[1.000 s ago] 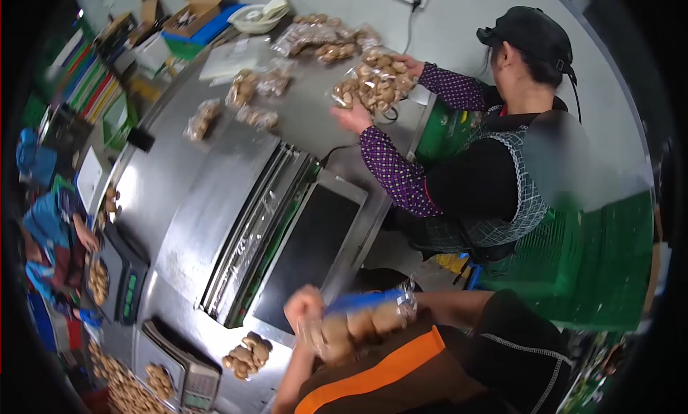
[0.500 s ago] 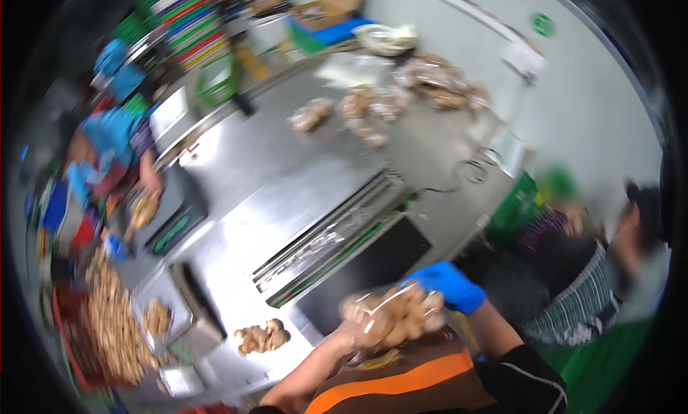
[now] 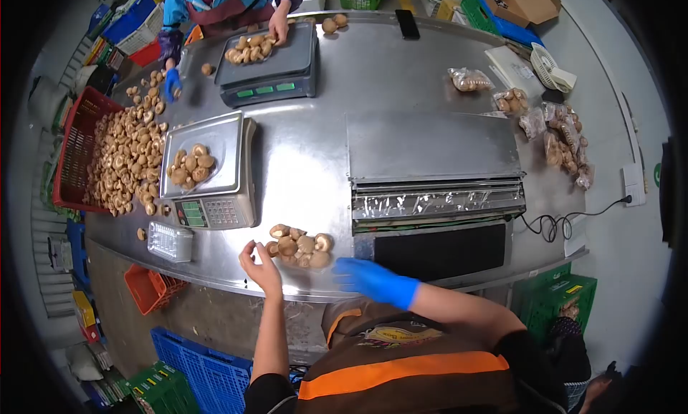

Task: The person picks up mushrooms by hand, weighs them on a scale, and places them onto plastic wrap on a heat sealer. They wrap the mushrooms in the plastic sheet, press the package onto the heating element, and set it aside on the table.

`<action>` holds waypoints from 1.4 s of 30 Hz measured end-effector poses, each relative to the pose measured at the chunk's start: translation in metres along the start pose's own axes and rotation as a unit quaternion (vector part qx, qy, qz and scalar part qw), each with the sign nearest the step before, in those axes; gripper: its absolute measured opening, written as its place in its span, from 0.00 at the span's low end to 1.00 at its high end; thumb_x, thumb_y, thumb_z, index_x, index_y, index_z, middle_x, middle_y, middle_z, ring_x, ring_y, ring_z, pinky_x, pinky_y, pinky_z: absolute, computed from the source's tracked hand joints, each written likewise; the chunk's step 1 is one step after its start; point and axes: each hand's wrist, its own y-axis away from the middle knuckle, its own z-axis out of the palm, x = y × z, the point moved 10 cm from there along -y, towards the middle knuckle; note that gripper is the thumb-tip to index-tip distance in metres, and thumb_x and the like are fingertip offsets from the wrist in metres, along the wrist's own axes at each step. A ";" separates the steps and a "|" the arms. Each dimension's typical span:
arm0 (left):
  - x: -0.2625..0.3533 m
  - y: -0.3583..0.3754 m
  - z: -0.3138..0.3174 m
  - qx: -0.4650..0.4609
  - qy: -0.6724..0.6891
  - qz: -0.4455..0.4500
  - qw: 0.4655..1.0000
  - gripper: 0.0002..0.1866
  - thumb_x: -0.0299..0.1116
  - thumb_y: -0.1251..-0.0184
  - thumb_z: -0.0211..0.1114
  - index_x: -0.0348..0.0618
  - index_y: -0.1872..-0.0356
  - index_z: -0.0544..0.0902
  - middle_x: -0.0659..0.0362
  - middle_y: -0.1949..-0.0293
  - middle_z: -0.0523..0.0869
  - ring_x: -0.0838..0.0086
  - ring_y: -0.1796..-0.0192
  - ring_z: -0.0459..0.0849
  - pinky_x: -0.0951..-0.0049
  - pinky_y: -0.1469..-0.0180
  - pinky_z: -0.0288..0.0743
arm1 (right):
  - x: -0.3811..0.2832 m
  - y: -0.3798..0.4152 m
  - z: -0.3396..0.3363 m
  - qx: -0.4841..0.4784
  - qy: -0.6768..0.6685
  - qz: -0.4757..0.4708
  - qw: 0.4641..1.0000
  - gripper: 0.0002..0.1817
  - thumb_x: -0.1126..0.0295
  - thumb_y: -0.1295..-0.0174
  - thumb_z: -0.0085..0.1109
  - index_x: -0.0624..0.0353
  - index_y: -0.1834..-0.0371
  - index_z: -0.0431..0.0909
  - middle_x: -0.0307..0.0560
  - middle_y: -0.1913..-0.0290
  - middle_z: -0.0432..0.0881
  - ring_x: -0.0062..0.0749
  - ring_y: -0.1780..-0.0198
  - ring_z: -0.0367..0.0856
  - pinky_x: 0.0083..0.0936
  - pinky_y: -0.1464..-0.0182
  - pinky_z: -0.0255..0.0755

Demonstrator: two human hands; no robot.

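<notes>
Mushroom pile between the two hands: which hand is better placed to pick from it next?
Probably the left hand, at the very edge of the mushroom pile; the gloved right hand leaves a visible gap.

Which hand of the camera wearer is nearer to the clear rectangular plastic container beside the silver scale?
Left. The bare left hand is right of the container, with a gap between; the blue-gloved right hand is farther right, beyond a small brown mushroom pile.

Bright glare is whitening the steel table [image 3: 304, 152] left of centre; lens distortion is bowing its edges, and darkness is filling the corners.
</notes>
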 end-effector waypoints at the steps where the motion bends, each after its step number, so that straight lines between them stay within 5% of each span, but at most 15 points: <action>1: -0.017 -0.015 -0.001 -0.016 -0.019 -0.009 1.000 0.15 0.37 0.30 0.62 0.35 0.51 0.80 0.52 0.52 0.81 0.65 0.47 0.75 0.65 0.45 0.68 | 0.026 -0.034 -0.003 0.059 0.049 0.038 0.996 0.34 0.47 0.32 0.54 0.64 0.33 0.66 0.55 0.35 0.72 0.41 0.36 0.73 0.33 0.37 0.68; 4: -0.068 -0.037 0.039 -0.159 0.040 -0.111 0.980 0.26 0.48 0.30 0.61 0.35 0.43 0.79 0.52 0.52 0.82 0.66 0.49 0.78 0.67 0.46 0.70 | 0.047 -0.103 -0.019 0.165 0.142 0.026 0.976 0.39 0.43 0.38 0.59 0.67 0.36 0.68 0.59 0.37 0.73 0.41 0.39 0.74 0.31 0.40 0.69; 6: -0.085 -0.036 0.066 -0.206 0.092 -0.160 0.961 0.28 0.51 0.31 0.62 0.34 0.44 0.80 0.53 0.54 0.83 0.69 0.52 0.79 0.69 0.48 0.71 | 0.043 -0.111 -0.061 0.389 0.198 0.008 0.899 0.41 0.40 0.43 0.62 0.69 0.41 0.71 0.60 0.43 0.77 0.40 0.45 0.78 0.33 0.43 0.71; 10: -0.084 -0.024 0.079 -0.209 0.016 -0.137 0.968 0.21 0.49 0.37 0.68 0.44 0.52 0.86 0.57 0.58 0.76 0.73 0.61 0.73 0.74 0.54 0.70 | 0.048 -0.133 -0.062 0.416 0.196 -0.027 0.887 0.39 0.40 0.43 0.64 0.69 0.45 0.74 0.59 0.48 0.81 0.40 0.50 0.80 0.36 0.47 0.73; 14: -0.039 -0.033 0.029 -0.124 0.027 -0.124 0.984 0.21 0.47 0.39 0.70 0.45 0.51 0.85 0.56 0.55 0.77 0.72 0.58 0.72 0.73 0.54 0.68 | 0.002 -0.118 -0.019 0.325 0.105 -0.210 0.916 0.28 0.53 0.51 0.76 0.68 0.60 0.80 0.50 0.68 0.83 0.33 0.66 0.81 0.29 0.63 0.76; 18: 0.053 -0.057 0.013 -0.103 0.113 -0.080 0.985 0.19 0.43 0.34 0.67 0.41 0.49 0.83 0.57 0.54 0.76 0.75 0.58 0.73 0.73 0.56 0.70 | -0.087 -0.046 0.020 0.274 0.170 -0.364 0.874 0.31 0.52 0.50 0.75 0.69 0.57 0.78 0.52 0.64 0.82 0.34 0.62 0.81 0.30 0.59 0.76; 21: 0.137 -0.058 0.040 -0.104 0.169 -0.033 0.979 0.20 0.43 0.30 0.64 0.39 0.46 0.81 0.57 0.55 0.73 0.76 0.55 0.75 0.74 0.50 0.73 | -0.153 0.011 0.017 0.300 0.252 -0.437 0.810 0.34 0.58 0.43 0.72 0.65 0.39 0.67 0.50 0.45 0.71 0.29 0.46 0.72 0.28 0.46 0.71; 23: 0.180 -0.049 0.089 -0.192 0.289 -0.054 0.936 0.23 0.45 0.30 0.64 0.39 0.43 0.78 0.57 0.53 0.73 0.76 0.56 0.76 0.74 0.55 0.76 | -0.207 0.055 -0.008 0.302 0.189 -0.508 0.784 0.35 0.53 0.49 0.75 0.71 0.49 0.75 0.53 0.56 0.80 0.31 0.55 0.79 0.28 0.51 0.75; 27: 0.229 -0.017 0.197 -0.240 0.256 -0.018 0.936 0.25 0.48 0.30 0.63 0.40 0.41 0.77 0.55 0.53 0.76 0.73 0.55 0.79 0.75 0.64 0.77 | -0.282 0.100 -0.095 0.309 0.207 -0.498 0.784 0.26 0.56 0.46 0.74 0.70 0.55 0.81 0.49 0.61 0.85 0.24 0.60 0.81 0.25 0.56 0.77; 31: 0.253 0.029 0.300 -0.324 0.262 -0.048 0.908 0.27 0.49 0.31 0.62 0.40 0.39 0.75 0.47 0.50 0.73 0.66 0.51 0.78 0.68 0.51 0.76 | -0.314 0.112 -0.202 0.336 0.206 -0.480 0.784 0.30 0.51 0.46 0.72 0.71 0.55 0.81 0.48 0.62 0.86 0.25 0.62 0.81 0.26 0.57 0.78; 33: 0.249 0.043 0.341 -0.376 0.116 -0.005 0.920 0.28 0.49 0.32 0.63 0.40 0.39 0.75 0.45 0.51 0.74 0.62 0.49 0.77 0.64 0.47 0.74 | -0.309 0.112 -0.247 0.387 0.257 -0.361 0.809 0.32 0.47 0.45 0.69 0.70 0.55 0.81 0.51 0.62 0.86 0.28 0.62 0.82 0.28 0.54 0.77; 35: 0.244 0.045 0.344 -0.383 0.101 -0.006 0.918 0.28 0.48 0.33 0.63 0.39 0.39 0.75 0.43 0.50 0.73 0.61 0.49 0.77 0.63 0.46 0.73 | -0.305 0.115 -0.259 0.393 0.271 -0.354 0.804 0.34 0.44 0.43 0.66 0.70 0.53 0.81 0.54 0.64 0.85 0.33 0.61 0.83 0.31 0.52 0.76; 38: 0.241 0.056 0.305 -0.374 0.101 0.009 0.922 0.27 0.46 0.33 0.63 0.37 0.41 0.76 0.43 0.51 0.74 0.59 0.50 0.76 0.62 0.45 0.72 | -0.291 0.159 -0.270 0.499 0.301 -0.429 0.690 0.33 0.43 0.41 0.63 0.70 0.55 0.80 0.59 0.62 0.84 0.42 0.60 0.83 0.33 0.55 0.76; 40: 0.256 0.059 0.249 -0.330 0.115 0.071 0.934 0.23 0.43 0.34 0.65 0.34 0.46 0.79 0.47 0.54 0.76 0.58 0.53 0.77 0.61 0.47 0.71 | -0.271 0.203 -0.266 0.491 0.358 -0.432 0.666 0.29 0.45 0.40 0.62 0.65 0.58 0.82 0.60 0.59 0.83 0.46 0.61 0.83 0.34 0.57 0.76; 42: 0.257 0.061 0.186 -0.246 0.005 0.177 0.953 0.18 0.42 0.37 0.67 0.34 0.58 0.83 0.50 0.61 0.78 0.57 0.57 0.76 0.59 0.50 0.70 | -0.238 0.229 -0.284 0.519 0.469 -0.290 0.653 0.23 0.51 0.40 0.65 0.63 0.59 0.84 0.56 0.60 0.84 0.42 0.59 0.83 0.31 0.56 0.75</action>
